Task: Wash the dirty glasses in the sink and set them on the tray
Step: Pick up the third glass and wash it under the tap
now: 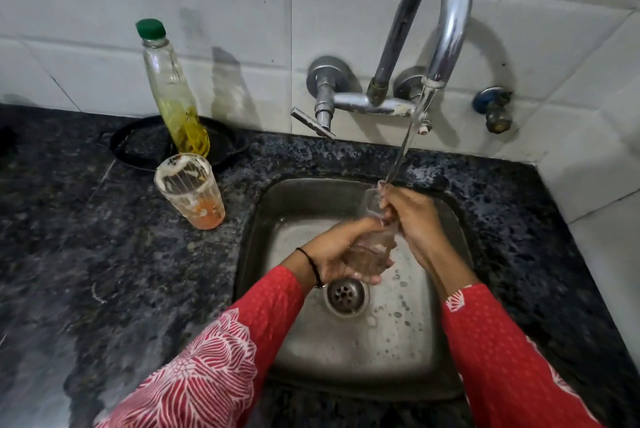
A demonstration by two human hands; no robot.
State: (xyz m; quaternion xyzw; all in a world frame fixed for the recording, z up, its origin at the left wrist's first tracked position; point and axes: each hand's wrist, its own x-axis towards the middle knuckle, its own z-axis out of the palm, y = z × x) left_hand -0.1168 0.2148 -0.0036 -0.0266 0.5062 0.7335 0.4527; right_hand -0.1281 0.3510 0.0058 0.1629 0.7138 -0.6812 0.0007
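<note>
A clear glass [372, 240] is held tilted over the steel sink [346, 351], its mouth up under the running water from the tap [440, 11]. My left hand [337, 251] cups its base from below. My right hand [412, 223] grips its upper part near the rim, fingers in the stream. A second glass [189, 190], dirty with orange residue and foam, stands upright on the counter left of the sink. A round black tray [138, 147] lies on the counter at the back left.
A bottle [173, 95] with a green cap and yellow liquid stands on the black tray. The dark speckled counter [86, 254] surrounds the sink. A tap handle [311, 122] juts out over the sink's back edge. The drain [346, 296] sits below my hands. White tiled walls rise behind and at right.
</note>
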